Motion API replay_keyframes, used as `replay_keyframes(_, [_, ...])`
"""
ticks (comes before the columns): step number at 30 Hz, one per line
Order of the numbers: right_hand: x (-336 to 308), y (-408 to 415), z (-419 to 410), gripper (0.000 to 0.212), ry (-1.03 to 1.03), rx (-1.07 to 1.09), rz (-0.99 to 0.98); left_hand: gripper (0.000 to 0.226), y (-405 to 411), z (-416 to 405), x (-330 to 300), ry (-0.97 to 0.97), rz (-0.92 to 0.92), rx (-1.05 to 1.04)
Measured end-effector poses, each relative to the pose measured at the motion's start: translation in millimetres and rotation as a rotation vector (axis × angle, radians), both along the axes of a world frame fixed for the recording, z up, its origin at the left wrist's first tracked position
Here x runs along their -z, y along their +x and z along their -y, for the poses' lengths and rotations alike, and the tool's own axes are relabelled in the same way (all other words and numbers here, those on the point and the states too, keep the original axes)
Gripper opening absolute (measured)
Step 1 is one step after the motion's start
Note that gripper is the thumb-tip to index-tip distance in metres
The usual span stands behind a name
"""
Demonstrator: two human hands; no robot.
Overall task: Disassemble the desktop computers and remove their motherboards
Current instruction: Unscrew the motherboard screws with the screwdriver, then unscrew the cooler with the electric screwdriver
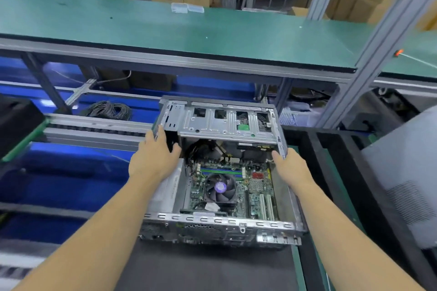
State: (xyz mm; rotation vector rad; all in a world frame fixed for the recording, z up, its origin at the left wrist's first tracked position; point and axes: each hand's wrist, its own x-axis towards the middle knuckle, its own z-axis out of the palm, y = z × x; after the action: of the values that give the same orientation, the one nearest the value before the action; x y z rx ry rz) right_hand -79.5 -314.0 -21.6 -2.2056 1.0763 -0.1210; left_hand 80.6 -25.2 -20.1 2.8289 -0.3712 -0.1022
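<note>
An open desktop computer case [212, 222] lies flat on a dark mat in front of me. Its green motherboard [257, 194] shows inside, with a black CPU fan [220, 188] in the middle. A hinged metal drive cage [224, 123] is tilted up at the far end of the case. My left hand [153, 156] grips the cage's left end, thumb curled under it. My right hand [289, 163] holds the cage's right edge, fingers wrapped behind the metal.
A green-topped shelf [189, 30] runs across above the bench, with small clear plastic boxes [186, 8] on it. A coil of grey cable [108, 110] lies at the back left. A grey panel [406, 172] leans at the right. Cardboard boxes stand behind.
</note>
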Motion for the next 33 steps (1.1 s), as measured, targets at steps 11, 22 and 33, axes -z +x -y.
replay_keyframes(11, [-41.1,-8.3,-138.9,0.036,-0.33,-0.418,0.327,0.037,-62.8,-44.9,-6.2,-0.017,0.322,0.253])
replay_keyframes(22, [49.3,-49.5,-399.2,0.024,-0.444,-1.129,0.238,0.028,-153.3,-273.9,84.3,-0.04,0.074,0.086])
replay_keyframes(33, [184.3,-84.8,-563.2,0.053,-0.448,-1.514,-0.23,0.041,-234.7,-432.7,155.2,0.234,-0.226,-0.154])
